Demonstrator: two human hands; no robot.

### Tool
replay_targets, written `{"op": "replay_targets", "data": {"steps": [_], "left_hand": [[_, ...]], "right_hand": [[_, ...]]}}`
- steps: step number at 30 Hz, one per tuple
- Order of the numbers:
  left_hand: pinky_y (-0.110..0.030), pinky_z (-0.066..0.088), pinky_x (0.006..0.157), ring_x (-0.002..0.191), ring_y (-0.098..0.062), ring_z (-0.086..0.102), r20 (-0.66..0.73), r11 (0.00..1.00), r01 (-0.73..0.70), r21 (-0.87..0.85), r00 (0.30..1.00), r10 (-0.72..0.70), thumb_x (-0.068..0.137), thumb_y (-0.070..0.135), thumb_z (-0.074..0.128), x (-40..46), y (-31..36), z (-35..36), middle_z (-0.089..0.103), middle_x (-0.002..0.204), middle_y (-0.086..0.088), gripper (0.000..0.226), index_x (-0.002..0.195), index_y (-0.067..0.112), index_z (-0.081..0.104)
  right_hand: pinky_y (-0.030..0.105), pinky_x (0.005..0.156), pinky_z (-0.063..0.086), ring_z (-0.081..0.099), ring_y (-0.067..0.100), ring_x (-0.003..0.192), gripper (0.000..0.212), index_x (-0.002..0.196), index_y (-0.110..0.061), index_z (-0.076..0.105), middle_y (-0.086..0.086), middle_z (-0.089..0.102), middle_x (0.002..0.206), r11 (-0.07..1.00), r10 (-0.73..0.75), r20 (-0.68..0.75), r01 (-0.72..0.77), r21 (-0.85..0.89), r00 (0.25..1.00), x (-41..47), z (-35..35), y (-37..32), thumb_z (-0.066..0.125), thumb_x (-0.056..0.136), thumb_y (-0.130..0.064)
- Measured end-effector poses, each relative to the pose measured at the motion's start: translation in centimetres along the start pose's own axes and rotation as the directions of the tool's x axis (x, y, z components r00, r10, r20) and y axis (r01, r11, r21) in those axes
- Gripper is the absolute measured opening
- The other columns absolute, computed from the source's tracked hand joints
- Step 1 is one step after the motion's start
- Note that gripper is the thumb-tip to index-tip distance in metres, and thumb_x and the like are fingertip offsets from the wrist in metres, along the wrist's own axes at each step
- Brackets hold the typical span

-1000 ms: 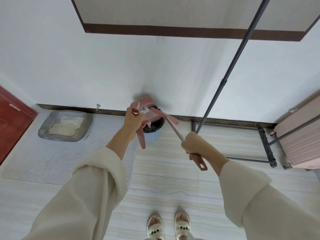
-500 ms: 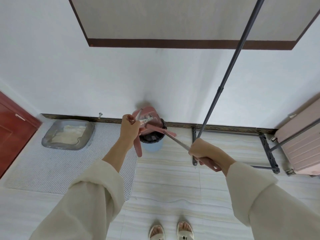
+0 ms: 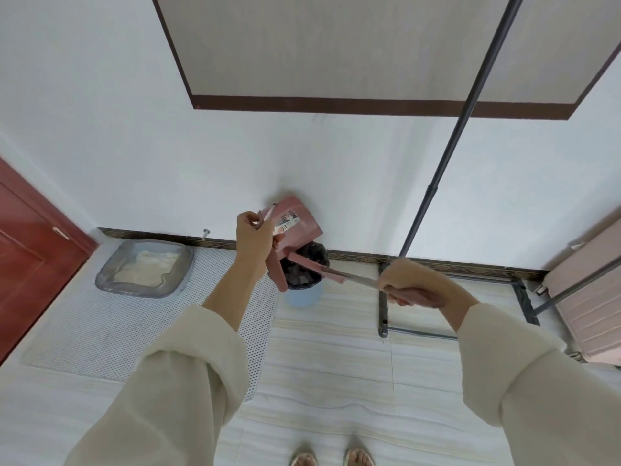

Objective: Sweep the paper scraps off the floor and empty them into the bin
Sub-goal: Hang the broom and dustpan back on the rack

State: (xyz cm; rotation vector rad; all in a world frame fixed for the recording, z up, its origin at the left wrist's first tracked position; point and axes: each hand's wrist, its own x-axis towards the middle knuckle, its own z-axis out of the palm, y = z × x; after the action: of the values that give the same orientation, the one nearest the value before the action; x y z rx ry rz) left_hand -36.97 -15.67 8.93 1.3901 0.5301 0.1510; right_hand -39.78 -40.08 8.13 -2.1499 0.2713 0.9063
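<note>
From the head view, a pink dustpan point(image 3: 295, 220) is seen tipped up above a blue bin point(image 3: 304, 292) lined with a dark bag, which stands on the floor point(image 3: 329, 364) against the skirting of a white wall point(image 3: 168, 146). The dustpan's handle is clamped in the left hand point(image 3: 252, 237), whose grip is wrapped tightly around it, with the pan's mouth pointed down toward the bin opening. Pale scraps point(image 3: 300, 277) are visible inside the dark bag. A pink broom point(image 3: 339, 275) is held by the right hand point(image 3: 413, 284), its grip folded around the handle, and the broom's head end is reached across the bin rim, just under the dustpan. Both arms are covered by cream sleeves point(image 3: 188, 381). To the left of the bin, a perforated white mat point(image 3: 100, 331) is laid on the floor, and a grey tray point(image 3: 144, 272) is set on it. A dark metal rack point(image 3: 447, 163) is stood to the right, with a pink suitcase point(image 3: 594, 297) beside it.
</note>
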Motion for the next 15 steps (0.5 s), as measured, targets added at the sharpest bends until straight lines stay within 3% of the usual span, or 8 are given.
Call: {"op": "replay_targets", "data": {"steps": [2,5,8,11,15], "left_hand": [[-0.021,0.037,0.041,0.042,-0.009,0.057,0.035,1.0,-0.023,-0.003,0.999,0.023,0.091,0.009,0.054,-0.3,1.2,0.7,0.047,0.076,-0.003,0.023,0.081,0.021,0.037],[-0.022,0.039,0.042,0.041,-0.013,0.056,0.055,0.999,-0.045,-0.023,0.997,0.047,0.09,0.004,0.05,-0.5,3.3,1.6,0.049,0.075,-0.007,0.019,0.085,0.018,0.038],[-0.026,0.041,0.05,0.053,-0.024,0.058,0.085,0.997,-0.066,-0.042,0.994,0.07,0.086,0.0,0.047,-0.4,5.3,2.4,0.045,0.067,-0.005,0.016,0.09,0.011,0.036],[-0.025,0.046,0.054,0.055,-0.024,0.065,0.148,0.995,-0.038,-0.096,0.988,0.052,0.087,-0.001,0.047,-0.7,8.0,3.9,0.047,0.066,-0.004,0.016,0.087,0.011,0.036],[-0.021,0.051,0.046,0.05,-0.022,0.068,0.25,0.989,0.012,-0.15,0.968,0.026,0.089,0.002,0.05,-1.7,11.8,5.7,0.051,0.087,-0.007,0.011,0.094,0.009,0.044]], "right_hand": [[0.009,0.03,0.026,0.038,0.008,0.023,0.025,0.07,-0.012,0.04,0.001,0.042,0.033,0.992,-0.013,0.025,0.01,0.13,1.0,-1.2,-1.5,-1.2,0.04,0.09,0.002],[0.009,0.029,0.027,0.039,0.008,0.027,0.011,0.093,-0.013,0.046,0.005,0.048,0.043,0.933,0.02,0.072,-0.045,0.358,0.997,-2.9,-4.9,-3.5,0.039,0.093,-0.005],[0.01,0.027,0.028,0.038,0.007,0.029,0.027,0.092,-0.012,0.056,0.004,0.048,0.051,0.8,-0.045,0.173,-0.068,0.596,0.984,-4.6,-8.2,-5.5,0.029,0.093,-0.014],[0.013,0.028,0.038,0.047,0.01,0.031,0.041,0.077,-0.008,0.059,0.006,0.053,0.049,0.615,-0.321,0.179,0.061,0.786,0.93,-6.7,-11.0,-8.1,0.038,0.096,-0.038],[0.016,0.032,0.038,0.046,0.013,0.033,0.049,0.08,-0.011,0.053,0.005,0.052,0.047,0.622,-0.442,-0.052,0.348,0.701,0.896,-10.2,-13.2,-12.6,0.029,0.097,-0.05]]}}
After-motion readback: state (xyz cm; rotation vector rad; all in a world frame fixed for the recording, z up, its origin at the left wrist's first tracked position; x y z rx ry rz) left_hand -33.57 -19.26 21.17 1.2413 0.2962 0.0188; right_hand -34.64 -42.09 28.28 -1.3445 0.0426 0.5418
